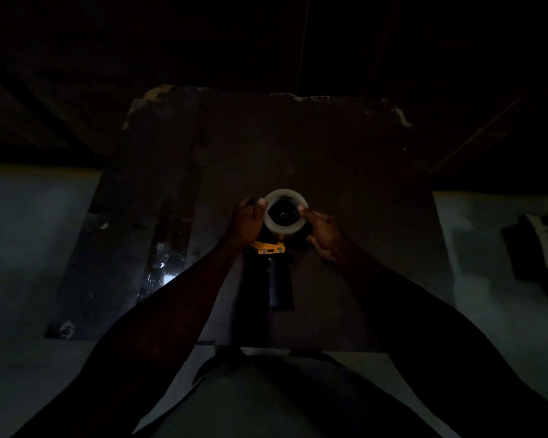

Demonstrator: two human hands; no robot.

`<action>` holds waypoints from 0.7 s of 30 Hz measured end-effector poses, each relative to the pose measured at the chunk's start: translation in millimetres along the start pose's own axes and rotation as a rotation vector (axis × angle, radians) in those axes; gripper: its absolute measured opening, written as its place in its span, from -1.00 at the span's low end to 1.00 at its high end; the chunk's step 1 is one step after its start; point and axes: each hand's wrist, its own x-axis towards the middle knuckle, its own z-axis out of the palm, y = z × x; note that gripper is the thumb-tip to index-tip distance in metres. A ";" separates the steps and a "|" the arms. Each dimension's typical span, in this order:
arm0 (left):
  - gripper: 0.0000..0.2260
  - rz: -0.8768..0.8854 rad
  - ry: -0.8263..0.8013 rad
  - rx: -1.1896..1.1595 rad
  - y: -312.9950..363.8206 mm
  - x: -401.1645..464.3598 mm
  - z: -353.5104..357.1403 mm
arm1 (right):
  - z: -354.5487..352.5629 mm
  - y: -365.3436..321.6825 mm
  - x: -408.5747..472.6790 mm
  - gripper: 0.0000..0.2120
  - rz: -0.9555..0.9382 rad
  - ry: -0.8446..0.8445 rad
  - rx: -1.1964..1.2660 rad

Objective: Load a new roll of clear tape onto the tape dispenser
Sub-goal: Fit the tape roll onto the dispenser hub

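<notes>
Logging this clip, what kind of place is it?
Probably a dim workshop or storeroom: a worn, chipped table on a bare floor, and a tape dispenser.

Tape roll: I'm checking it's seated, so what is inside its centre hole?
Inside the tape roll sits the black hub of the tape dispenser. Both the left hand and right hand grip the roll's sides, hiding the frame beneath.
</notes>
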 end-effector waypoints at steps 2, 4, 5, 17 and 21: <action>-0.48 0.031 0.024 0.028 -0.7 -0.6 2.2 | -0.5 1.0 -0.4 -0.82 0.000 0.026 -0.002; -0.43 0.012 0.031 0.048 -4.9 1.7 3.3 | 0.3 0.2 -2.6 -0.83 0.002 0.024 0.000; -0.40 0.005 0.025 0.067 -8.7 3.9 4.0 | 0.0 0.7 -3.2 -0.84 0.004 0.020 -0.002; -0.63 -0.006 -0.268 0.070 1.5 4.0 -15.4 | -7.7 2.4 -11.9 -0.80 -0.040 -0.020 -0.114; -0.68 -0.102 -0.326 -0.097 15.1 1.0 -19.9 | -8.3 -4.0 -15.1 -0.78 -0.001 -0.045 -0.054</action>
